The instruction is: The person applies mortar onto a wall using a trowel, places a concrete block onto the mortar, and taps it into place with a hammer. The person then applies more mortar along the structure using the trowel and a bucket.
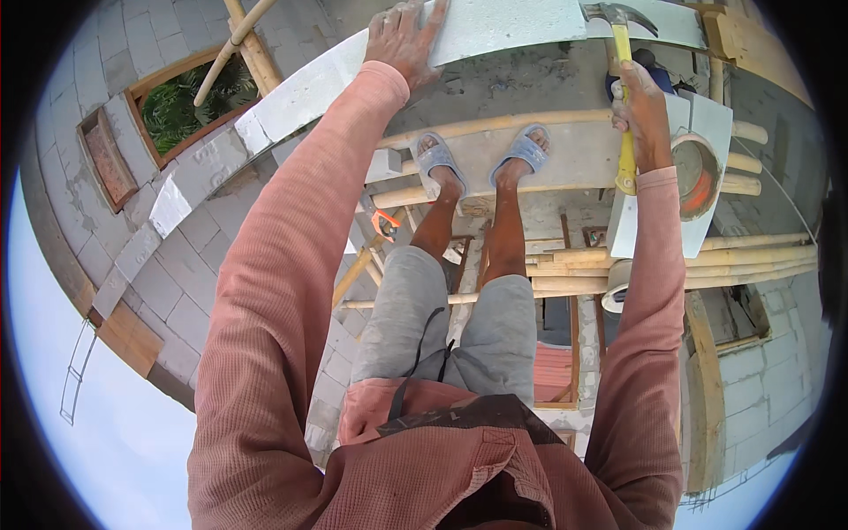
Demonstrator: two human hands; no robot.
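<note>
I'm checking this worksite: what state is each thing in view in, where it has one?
Left hand: fingers extended, on white block
Right hand: closed around hammer
Hammer: held; contact with block unclear
Bucket: uncovered, orange inside
Slippers: worn
Window opening: uncovered, greenery showing through
Poles: lying side by side

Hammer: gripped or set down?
Gripped: the hammer has its yellow handle in the closed right hand, with handle showing on both sides of the fist.
</note>
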